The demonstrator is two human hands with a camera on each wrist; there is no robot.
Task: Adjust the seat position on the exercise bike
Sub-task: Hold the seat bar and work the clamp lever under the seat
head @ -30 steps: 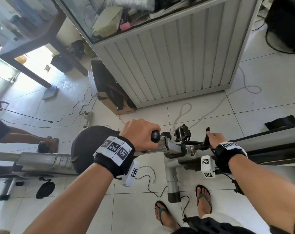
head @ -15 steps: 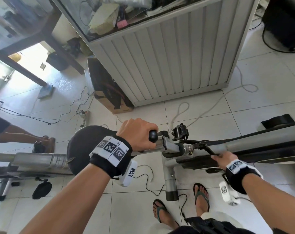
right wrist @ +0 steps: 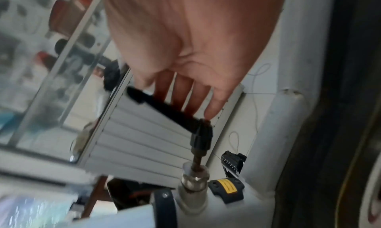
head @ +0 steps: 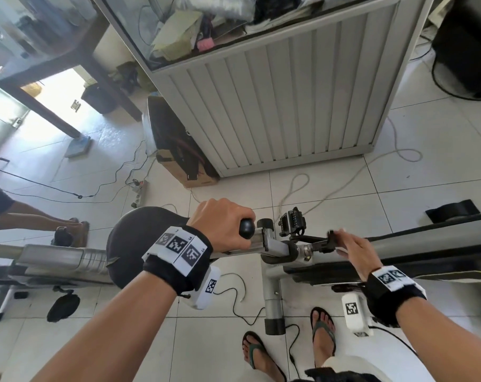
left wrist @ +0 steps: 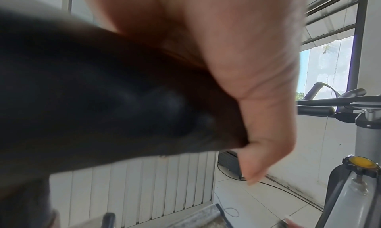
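Left hand [head: 220,224] clamped over the nose of the black saddle [head: 134,244], fingers curled tight round it, thumb by the round black knob [head: 246,228]. Right hand [head: 355,252] out at three o'clock of the seat post [head: 273,299], fingers [right wrist: 185,93] straight and together, resting on the black clamp lever [right wrist: 164,107]. Saddle at nine o'clock of the post, atop the grey slider rail [head: 272,244]. Pedal [head: 292,224] just beyond.
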